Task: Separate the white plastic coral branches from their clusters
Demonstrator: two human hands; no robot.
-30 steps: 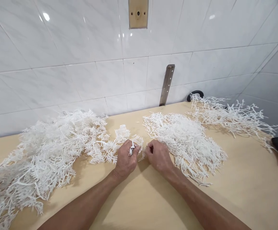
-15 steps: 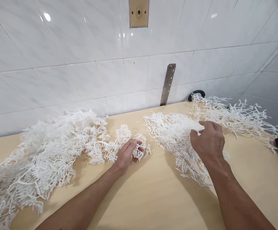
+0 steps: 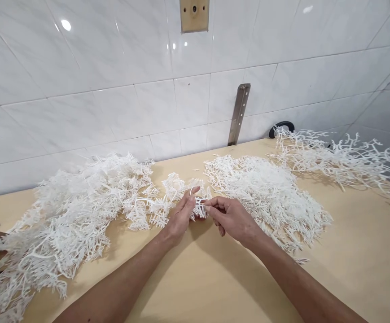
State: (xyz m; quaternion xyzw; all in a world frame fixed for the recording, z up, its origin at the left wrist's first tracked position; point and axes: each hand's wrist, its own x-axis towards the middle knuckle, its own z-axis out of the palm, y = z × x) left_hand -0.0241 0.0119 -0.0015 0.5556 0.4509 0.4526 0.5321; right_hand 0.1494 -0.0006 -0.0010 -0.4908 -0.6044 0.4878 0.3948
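Right hand (image 3: pixel 231 218) swung left; white sprig (image 3: pixel 199 203) points rightward.

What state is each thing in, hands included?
Left hand, closed on white branched piece
Right hand, pinching the same piece
White branched piece, held between the hands
Left branched heap, tangled, piled up
Short-strand heap, loose, spread out
Far-right branched heap, sparse, open
Perforated metal strip, upright, slightly tilted
Black curved piece, partly hidden

Free room over tabletop (image 3: pixel 211 282) between forearms (image 3: pixel 124 278); left heap (image 3: pixel 70 220), right heap (image 3: pixel 265 188) block sides, tiled wall (image 3: pixel 114 112) behind.
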